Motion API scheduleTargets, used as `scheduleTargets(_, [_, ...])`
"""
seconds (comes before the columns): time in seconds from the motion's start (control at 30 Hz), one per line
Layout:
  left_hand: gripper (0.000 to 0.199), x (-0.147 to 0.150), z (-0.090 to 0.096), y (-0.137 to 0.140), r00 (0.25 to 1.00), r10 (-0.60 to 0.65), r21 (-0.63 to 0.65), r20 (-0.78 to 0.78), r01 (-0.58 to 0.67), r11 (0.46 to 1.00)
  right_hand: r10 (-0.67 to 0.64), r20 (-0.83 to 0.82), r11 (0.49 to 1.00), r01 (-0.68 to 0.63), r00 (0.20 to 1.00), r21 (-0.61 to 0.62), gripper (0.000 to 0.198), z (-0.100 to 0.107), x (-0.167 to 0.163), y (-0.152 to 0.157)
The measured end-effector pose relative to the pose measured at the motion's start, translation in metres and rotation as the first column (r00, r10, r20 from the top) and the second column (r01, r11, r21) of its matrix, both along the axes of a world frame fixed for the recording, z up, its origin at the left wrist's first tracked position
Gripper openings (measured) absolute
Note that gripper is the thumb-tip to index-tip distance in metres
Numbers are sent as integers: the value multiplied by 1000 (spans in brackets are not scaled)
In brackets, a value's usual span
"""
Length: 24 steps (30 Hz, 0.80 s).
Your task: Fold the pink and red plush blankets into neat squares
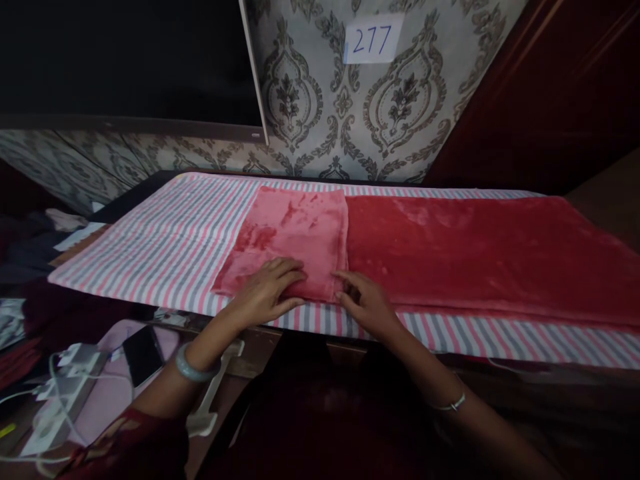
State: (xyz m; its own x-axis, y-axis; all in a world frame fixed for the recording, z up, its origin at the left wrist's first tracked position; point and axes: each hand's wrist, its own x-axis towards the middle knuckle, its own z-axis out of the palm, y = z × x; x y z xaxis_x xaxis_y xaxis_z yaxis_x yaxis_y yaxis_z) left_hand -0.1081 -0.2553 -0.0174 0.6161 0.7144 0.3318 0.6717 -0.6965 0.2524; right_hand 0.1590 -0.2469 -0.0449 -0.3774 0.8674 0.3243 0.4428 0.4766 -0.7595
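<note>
A long red plush blanket lies spread across the table, its left end folded over to show a lighter pink side. My left hand rests on the folded part near its front edge, fingers stretched out and apart from the thumb. At the right edge of that fold, my right hand has its fingers curled, with thumb and fingertips at the front corner of the blanket's edge. Beneath the blanket is a striped cloth in pink, grey and white.
A dark screen stands behind the table on the left. Against the patterned wall is a paper marked 277. To the lower left, a power strip with cables and a phone lie on a pink surface. A dark red wooden panel rises at right.
</note>
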Motion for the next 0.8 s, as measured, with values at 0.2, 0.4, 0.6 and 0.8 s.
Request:
scheduleTargets(0.2, [30, -6, 5, -1, 996, 23, -36, 83, -20, 999, -31, -39, 999, 30, 999, -26, 47, 6, -6, -4])
scheduleTargets(0.4, [39, -23, 7, 2, 994, 67, -32, 91, -64, 997, -34, -296, 967, -43, 955, -249, 40, 14, -14, 10])
scheduleTargets(0.6, [35, -47, 4, 7, 981, 188, 22, 55, -189, 982, -34, -375, 986, -30, 926, -162, 41, 23, -16, 26])
scheduleTargets(0.8, [28, -62, -2, 9, 950, 308, 183, 52, -312, 932, -52, -169, 992, 71, 984, 108, 31, 10, -10, 20])
